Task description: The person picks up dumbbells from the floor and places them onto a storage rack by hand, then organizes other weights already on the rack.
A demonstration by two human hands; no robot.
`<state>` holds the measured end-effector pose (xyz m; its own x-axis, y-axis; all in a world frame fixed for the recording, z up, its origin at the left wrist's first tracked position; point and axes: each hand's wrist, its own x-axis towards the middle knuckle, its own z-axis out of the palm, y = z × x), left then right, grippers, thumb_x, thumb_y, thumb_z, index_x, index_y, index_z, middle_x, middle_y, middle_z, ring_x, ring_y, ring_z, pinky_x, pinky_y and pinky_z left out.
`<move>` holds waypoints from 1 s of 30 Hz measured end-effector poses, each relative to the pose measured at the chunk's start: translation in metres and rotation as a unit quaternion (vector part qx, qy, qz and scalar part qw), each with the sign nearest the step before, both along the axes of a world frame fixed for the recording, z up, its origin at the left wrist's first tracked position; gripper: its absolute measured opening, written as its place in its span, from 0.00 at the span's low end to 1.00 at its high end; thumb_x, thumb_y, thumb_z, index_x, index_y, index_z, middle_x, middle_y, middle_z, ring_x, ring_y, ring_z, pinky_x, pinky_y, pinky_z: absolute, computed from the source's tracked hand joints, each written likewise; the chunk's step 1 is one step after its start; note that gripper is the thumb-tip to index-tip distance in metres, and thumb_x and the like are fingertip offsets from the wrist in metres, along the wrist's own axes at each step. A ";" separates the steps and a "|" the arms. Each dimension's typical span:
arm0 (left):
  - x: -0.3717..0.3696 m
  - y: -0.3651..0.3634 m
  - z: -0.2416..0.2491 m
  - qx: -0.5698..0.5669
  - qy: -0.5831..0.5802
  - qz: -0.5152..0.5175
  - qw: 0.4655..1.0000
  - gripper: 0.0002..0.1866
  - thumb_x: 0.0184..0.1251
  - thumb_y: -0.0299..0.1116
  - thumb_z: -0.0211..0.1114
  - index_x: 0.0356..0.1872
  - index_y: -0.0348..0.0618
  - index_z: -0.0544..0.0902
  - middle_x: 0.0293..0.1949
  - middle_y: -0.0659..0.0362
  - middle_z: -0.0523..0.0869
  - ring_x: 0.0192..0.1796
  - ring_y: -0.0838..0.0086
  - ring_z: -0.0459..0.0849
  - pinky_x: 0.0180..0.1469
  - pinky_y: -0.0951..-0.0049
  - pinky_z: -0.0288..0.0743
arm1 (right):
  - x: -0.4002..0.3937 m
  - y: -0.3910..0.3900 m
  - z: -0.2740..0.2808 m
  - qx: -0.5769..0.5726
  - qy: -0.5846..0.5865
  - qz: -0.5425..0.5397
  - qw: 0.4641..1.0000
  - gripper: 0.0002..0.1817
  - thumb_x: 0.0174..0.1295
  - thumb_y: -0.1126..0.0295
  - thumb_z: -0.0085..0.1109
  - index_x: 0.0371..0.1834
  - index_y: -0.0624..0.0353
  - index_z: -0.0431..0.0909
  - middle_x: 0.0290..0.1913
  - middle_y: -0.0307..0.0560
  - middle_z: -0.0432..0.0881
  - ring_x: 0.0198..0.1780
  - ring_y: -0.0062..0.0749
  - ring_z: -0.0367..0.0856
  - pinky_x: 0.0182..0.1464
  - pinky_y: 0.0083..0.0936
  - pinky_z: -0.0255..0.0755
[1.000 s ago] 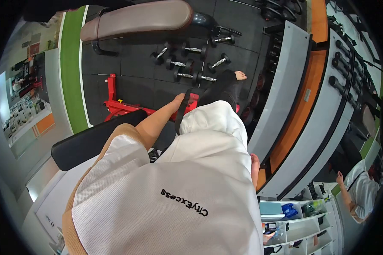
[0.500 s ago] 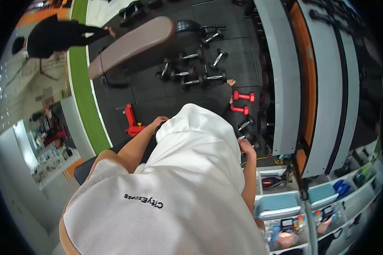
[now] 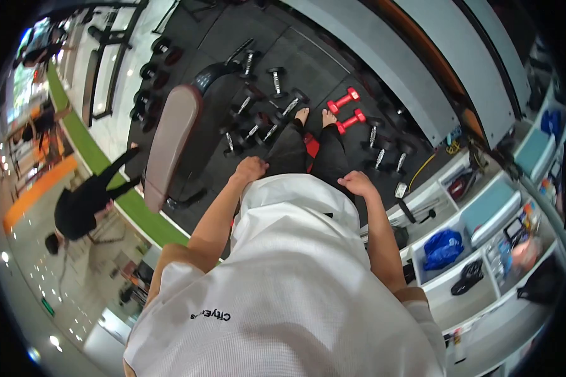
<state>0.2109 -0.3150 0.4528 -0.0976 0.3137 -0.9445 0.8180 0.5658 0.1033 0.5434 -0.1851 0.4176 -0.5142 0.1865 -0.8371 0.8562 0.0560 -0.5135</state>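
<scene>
My left hand (image 3: pixel 251 168) is at my left thigh, its fingers curled at the fabric of my black trousers (image 3: pixel 287 152). On the other side, my right hand (image 3: pixel 357 183) is closed with thumb and fingers pressed together at the trousers' outer edge. A white shirt (image 3: pixel 295 251) with small dark lettering hangs between both arms. Beyond my bare feet (image 3: pixel 328 117) lie two red dumbbells (image 3: pixel 344 100), one behind the other. Black dumbbells with silver handles (image 3: pixel 277 81) are scattered ahead on the dark mat. Something red (image 3: pixel 311 146) shows between my legs.
A brown padded bench (image 3: pixel 175 141) stands to the left. Grey shelving (image 3: pixel 415 69) runs along the right. White compartments (image 3: pixel 484 295) at the lower right hold a blue bag (image 3: pixel 443 249) and bottles. A person in black (image 3: pixel 85 204) is beyond the green strip (image 3: pixel 135 210).
My view has turned and tilted, bringing my legs and feet into sight. Both hands now sit forward at my thighs rather than beside my hips. The bench and dumbbells appear shifted left.
</scene>
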 end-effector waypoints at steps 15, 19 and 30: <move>-0.061 0.017 -0.012 -0.033 -0.277 0.010 0.960 0.18 0.59 0.44 0.56 0.34 0.38 0.84 0.34 0.50 0.84 0.34 0.66 0.82 0.40 0.69 0.74 | -0.031 -0.064 0.117 0.026 -0.066 0.034 0.997 0.11 0.49 0.65 0.53 0.31 0.54 0.83 0.33 0.55 0.81 0.40 0.50 0.79 0.43 0.41 0.72; -0.053 0.059 -0.003 -0.151 -0.194 -0.094 0.965 0.22 0.57 0.50 0.58 0.31 0.39 0.84 0.37 0.49 0.84 0.39 0.64 0.83 0.44 0.68 0.75 | -0.039 -0.068 0.135 0.034 -0.095 -0.013 0.995 0.12 0.51 0.63 0.52 0.30 0.55 0.83 0.33 0.55 0.81 0.41 0.49 0.78 0.45 0.40 0.72; -0.022 0.058 -0.040 0.084 -0.100 -0.160 0.978 0.16 0.57 0.42 0.54 0.28 0.40 0.84 0.36 0.46 0.83 0.43 0.54 0.82 0.47 0.60 0.75 | -0.023 -0.059 0.140 0.018 -0.081 -0.025 0.996 0.10 0.47 0.69 0.50 0.25 0.59 0.82 0.30 0.57 0.80 0.36 0.49 0.79 0.41 0.40 0.72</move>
<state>0.1886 -0.2571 0.4130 0.2123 0.4497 -0.8676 0.9048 0.2450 0.3484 0.5203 -0.2444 0.5577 -0.3612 0.2400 -0.9011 0.9303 0.0261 -0.3659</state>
